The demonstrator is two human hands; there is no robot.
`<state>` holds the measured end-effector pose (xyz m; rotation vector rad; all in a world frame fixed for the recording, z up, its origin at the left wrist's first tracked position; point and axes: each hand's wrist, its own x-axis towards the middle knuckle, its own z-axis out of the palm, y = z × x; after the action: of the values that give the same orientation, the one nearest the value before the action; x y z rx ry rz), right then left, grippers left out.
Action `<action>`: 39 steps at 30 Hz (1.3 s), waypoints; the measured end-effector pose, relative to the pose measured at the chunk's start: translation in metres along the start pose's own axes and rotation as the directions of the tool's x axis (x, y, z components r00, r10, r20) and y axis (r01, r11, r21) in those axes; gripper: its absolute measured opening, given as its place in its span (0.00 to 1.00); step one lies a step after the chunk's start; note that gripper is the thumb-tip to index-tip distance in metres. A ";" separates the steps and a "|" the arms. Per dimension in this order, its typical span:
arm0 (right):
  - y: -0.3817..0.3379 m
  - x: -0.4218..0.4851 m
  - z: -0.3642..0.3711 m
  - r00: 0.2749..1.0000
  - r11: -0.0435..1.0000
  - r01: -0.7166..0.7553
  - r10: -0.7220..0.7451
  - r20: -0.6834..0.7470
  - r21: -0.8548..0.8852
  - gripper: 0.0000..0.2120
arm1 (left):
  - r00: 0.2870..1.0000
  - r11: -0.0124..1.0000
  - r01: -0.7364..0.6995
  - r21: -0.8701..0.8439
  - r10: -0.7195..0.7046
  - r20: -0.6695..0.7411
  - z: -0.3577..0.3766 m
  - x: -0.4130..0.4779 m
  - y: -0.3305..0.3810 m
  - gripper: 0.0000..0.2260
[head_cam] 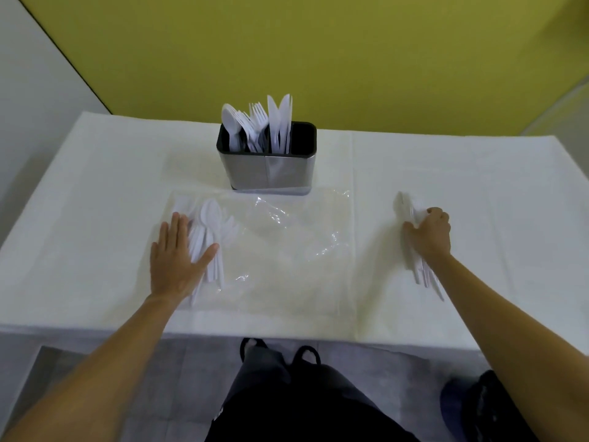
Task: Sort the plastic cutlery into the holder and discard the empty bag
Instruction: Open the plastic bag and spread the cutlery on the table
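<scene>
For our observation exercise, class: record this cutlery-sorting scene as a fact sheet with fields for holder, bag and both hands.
holder: upright, far middle of table, holding sorted cutlery
bag: clear, lying flat before the holder
loose spoons: at the bag's left end
left hand: flat, fingers straight, pressing the loose spoons
right hand: grips white cutlery bundle, right of the bag

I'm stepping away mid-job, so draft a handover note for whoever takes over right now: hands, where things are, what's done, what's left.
Left grip: flat, pressing the spoon pile at the clear bag's left end.
Right grip: curled round a blurred cutlery bundle on the table, right of the bag.
Done: holder already has spoons, forks, knives.
Left: load both lots, bin the bag.
</scene>
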<state>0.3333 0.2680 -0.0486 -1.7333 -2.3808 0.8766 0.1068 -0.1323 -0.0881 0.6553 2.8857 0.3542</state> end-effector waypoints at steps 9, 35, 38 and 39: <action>0.020 -0.029 0.025 0.958 0.916 0.278 -0.287 0.012 -0.291 0.30 | 1.000 1.000 0.004 -0.012 -0.004 0.001 -0.001 -0.001 0.003 0.48; -0.100 -0.087 0.065 0.527 0.757 -0.122 -0.499 0.688 0.642 0.16 | 0.958 0.872 0.126 -0.473 -0.230 -0.169 -0.015 0.002 0.001 0.26; -0.120 -0.095 0.089 0.447 0.792 -0.213 -0.442 0.778 0.573 0.15 | 0.902 0.799 0.274 -0.535 -0.407 -0.145 -0.023 0.010 0.001 0.23; -0.127 -0.098 0.096 0.413 0.804 -0.236 -0.426 0.805 0.546 0.15 | 0.887 0.767 0.322 -0.555 -0.450 -0.107 -0.026 0.012 0.003 0.24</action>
<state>0.2241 0.1161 -0.0413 -0.8309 -2.0647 2.7571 0.0919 -0.1292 -0.0631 -0.0949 2.8174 1.1660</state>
